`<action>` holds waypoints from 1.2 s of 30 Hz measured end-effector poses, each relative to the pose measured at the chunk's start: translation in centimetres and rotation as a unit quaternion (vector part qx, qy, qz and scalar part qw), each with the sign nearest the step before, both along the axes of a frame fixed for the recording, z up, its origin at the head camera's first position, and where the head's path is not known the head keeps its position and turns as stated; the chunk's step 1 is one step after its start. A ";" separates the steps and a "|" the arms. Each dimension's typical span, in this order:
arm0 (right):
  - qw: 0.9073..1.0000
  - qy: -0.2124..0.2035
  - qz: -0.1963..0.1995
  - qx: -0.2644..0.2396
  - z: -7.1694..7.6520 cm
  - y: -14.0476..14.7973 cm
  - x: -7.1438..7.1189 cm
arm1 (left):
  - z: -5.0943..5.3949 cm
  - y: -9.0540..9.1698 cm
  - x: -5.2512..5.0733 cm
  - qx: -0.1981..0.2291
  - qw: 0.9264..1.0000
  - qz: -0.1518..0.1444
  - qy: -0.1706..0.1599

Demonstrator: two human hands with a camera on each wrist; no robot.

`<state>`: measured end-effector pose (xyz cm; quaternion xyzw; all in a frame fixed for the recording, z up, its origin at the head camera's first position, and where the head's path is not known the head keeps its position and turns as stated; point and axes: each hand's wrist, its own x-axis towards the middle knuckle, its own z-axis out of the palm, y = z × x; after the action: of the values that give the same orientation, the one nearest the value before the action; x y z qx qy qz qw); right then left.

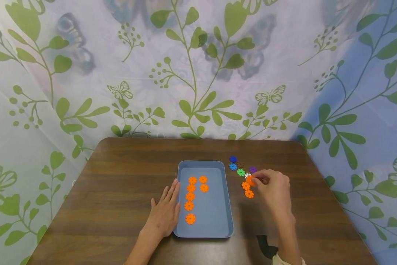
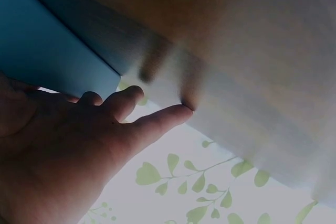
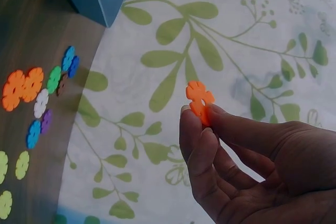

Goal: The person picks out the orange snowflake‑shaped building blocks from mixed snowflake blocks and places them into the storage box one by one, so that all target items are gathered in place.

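Observation:
My right hand pinches an orange snowflake disc between thumb and fingertips, above the table right of the tray. Below it lie two more orange discs, with a white disc just behind. A blue-grey tray stands in front of me, with a left column of several orange discs and two orange discs to the right of that column's top. My left hand rests against the tray's left rim, fingers straight; the left wrist view shows it beside the tray wall.
Beyond the right hand lie a green disc, a purple disc, a brown disc and blue discs. Several yellow discs show in the right wrist view. A leaf-patterned cloth hangs behind the wooden table.

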<state>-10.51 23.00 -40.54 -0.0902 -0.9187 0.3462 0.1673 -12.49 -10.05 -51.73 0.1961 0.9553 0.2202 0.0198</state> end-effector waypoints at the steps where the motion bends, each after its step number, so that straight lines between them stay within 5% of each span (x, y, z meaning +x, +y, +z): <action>1: 1.000 -0.001 0.002 -0.001 0.0 -0.2 -0.1 | 0.0 0.0 0.0 -0.001 1.000 0.000 0.002; 12: 0.999 0.007 0.037 -0.010 0.3 -2.6 -1.4 | 0.2 -0.1 0.1 0.003 1.000 0.004 -0.009; 36: 0.994 -0.011 0.104 -0.041 -2.1 -5.9 -4.2 | 0.1 0.0 0.1 -0.001 1.000 0.004 -0.010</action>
<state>-14.67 17.09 -42.61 -0.0049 -0.9099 0.3982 0.1165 -12.42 -10.04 -51.60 0.1900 0.9561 0.2213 0.0286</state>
